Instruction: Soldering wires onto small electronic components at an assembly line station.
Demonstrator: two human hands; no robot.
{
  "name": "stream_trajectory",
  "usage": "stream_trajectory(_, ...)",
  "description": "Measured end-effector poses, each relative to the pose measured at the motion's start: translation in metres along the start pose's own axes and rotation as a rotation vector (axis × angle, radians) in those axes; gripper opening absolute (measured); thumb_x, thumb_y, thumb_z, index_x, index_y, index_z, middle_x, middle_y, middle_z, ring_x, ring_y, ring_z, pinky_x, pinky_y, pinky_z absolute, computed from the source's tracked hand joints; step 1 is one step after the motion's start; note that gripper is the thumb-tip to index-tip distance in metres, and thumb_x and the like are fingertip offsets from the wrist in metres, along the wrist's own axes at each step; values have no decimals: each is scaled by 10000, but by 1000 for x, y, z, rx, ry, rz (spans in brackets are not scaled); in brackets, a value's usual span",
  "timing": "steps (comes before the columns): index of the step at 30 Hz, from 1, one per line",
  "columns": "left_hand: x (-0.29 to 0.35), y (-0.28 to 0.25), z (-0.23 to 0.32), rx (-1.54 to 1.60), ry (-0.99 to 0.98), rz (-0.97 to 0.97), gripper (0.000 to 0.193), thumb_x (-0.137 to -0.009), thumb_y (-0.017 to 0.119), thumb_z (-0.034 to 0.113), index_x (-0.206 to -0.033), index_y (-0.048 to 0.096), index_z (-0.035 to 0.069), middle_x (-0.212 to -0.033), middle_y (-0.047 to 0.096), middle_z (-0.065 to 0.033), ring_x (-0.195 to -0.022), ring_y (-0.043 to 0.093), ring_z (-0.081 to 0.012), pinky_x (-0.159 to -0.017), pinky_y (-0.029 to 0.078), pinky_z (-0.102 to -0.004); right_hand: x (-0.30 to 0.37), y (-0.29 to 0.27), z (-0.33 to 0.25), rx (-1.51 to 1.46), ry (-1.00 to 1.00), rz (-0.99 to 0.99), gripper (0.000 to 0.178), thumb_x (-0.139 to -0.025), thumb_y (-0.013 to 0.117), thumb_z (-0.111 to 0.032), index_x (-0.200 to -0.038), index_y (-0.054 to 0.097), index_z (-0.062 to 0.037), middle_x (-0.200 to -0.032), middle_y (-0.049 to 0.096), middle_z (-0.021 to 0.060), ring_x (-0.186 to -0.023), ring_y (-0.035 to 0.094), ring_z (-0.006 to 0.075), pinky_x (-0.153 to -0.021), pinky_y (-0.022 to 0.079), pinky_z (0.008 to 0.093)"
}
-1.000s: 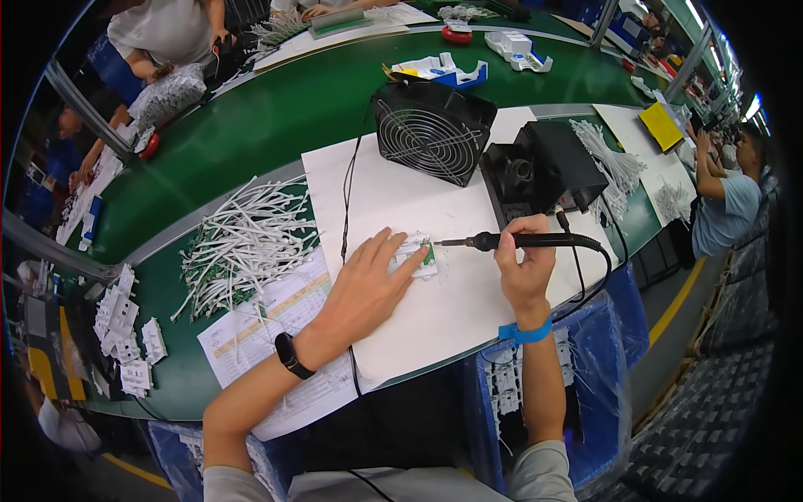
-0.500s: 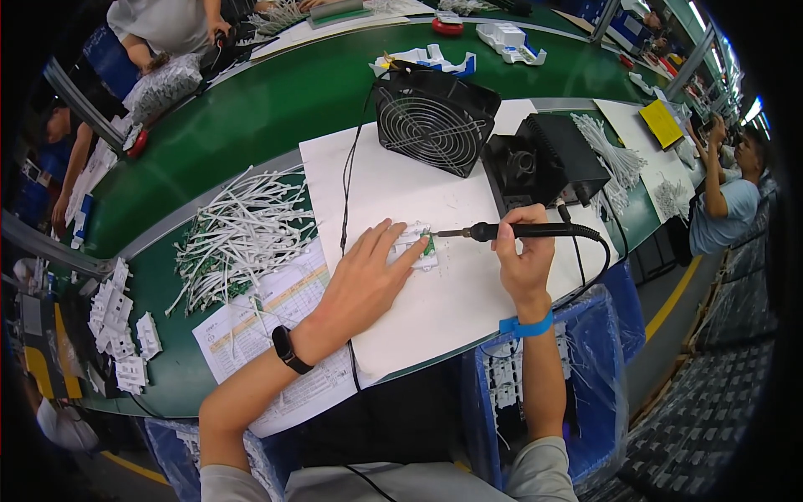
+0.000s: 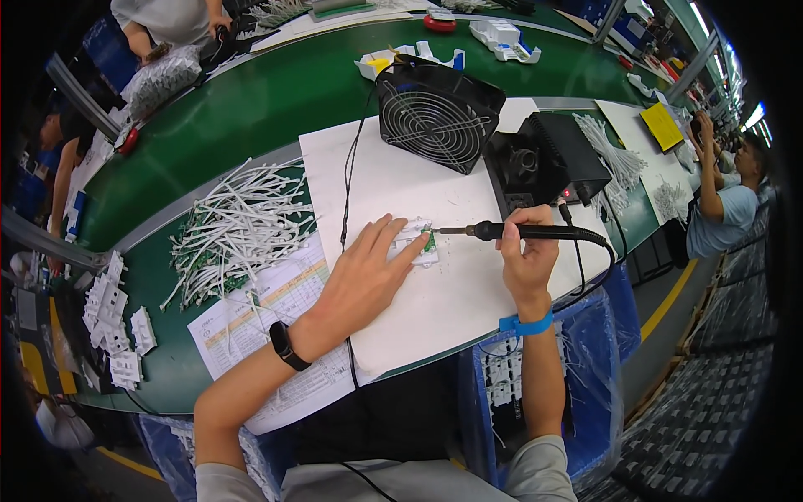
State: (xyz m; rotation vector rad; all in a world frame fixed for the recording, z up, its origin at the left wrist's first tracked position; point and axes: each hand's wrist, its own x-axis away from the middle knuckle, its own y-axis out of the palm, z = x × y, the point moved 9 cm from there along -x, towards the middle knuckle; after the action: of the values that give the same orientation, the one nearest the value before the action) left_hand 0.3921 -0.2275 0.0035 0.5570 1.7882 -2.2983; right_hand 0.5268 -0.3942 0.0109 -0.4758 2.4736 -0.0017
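Note:
My right hand [image 3: 529,255] is wrapped round the black handle of a soldering iron [image 3: 485,231]. The iron points left, and its tip is at a small green circuit board [image 3: 429,243]. That board lies in a white plastic housing [image 3: 425,258] on a white sheet [image 3: 452,309]. My left hand [image 3: 368,272] rests flat with fingers stretched out, its fingertips pressing on the housing and the board's edge. The hand hides part of the housing. A black fan [image 3: 439,117] with a wire guard stands just beyond the housing.
Bundled white cables [image 3: 238,230] lie left, above a printed paper sheet [image 3: 276,335]. White plastic housings [image 3: 107,309] are piled farther left. A black soldering station [image 3: 560,155] stands right; a blue lined bin [image 3: 598,376] sits below the table edge. A green conveyor [image 3: 276,92] runs behind; co-workers stand around.
White parts on the conveyor have shifted slightly left. My hands, the iron and the board stay almost in the same place.

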Motion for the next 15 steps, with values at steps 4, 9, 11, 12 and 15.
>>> stream_trajectory(4,0,-1,-1,-5,-3,-6,433,-928,683,129,-1355,614,119,-1358,554,-184,-1293,540,-389,-1025,504,-448,-1,5,-2,10,6,-31,112,-915,664,-19,-952,562,-46,-800,539,5,-657,470,44,-552,385,200)
stream_trajectory(9,0,0,-1,9,-5,-5,432,-932,676,122,-1359,614,119,-1365,552,-189,-1300,534,-395,-1038,496,-454,0,3,-2,20,-1,-15,101,-925,655,-23,-963,564,-42,-798,538,13,-655,479,52,-561,391,200)
stream_trajectory(11,1,0,-2,28,-18,-16,439,-931,669,113,-1366,613,119,-1374,547,-195,-1316,517,-400,-1059,478,-458,0,2,-4,19,-15,6,90,-938,647,-29,-968,564,-41,-797,537,17,-654,493,57,-564,394,199)
stream_trajectory(12,1,1,-3,28,-18,-16,439,-931,669,113,-1366,613,119,-1374,547,-195,-1316,517,-400,-1059,478,-458,-1,-3,-5,-50,20,70,70,-957,632,-42,-973,565,-38,-803,544,24,-642,507,62,-560,398,198)
stream_trajectory(15,-2,1,-7,-58,-1,-7,443,-930,663,103,-1369,614,115,-1376,543,-199,-1322,506,-402,-1076,463,-455,-2,-13,-8,-118,67,153,83,-1024,573,-101,-983,576,-29,-791,568,37,-595,535,70,-537,401,197)
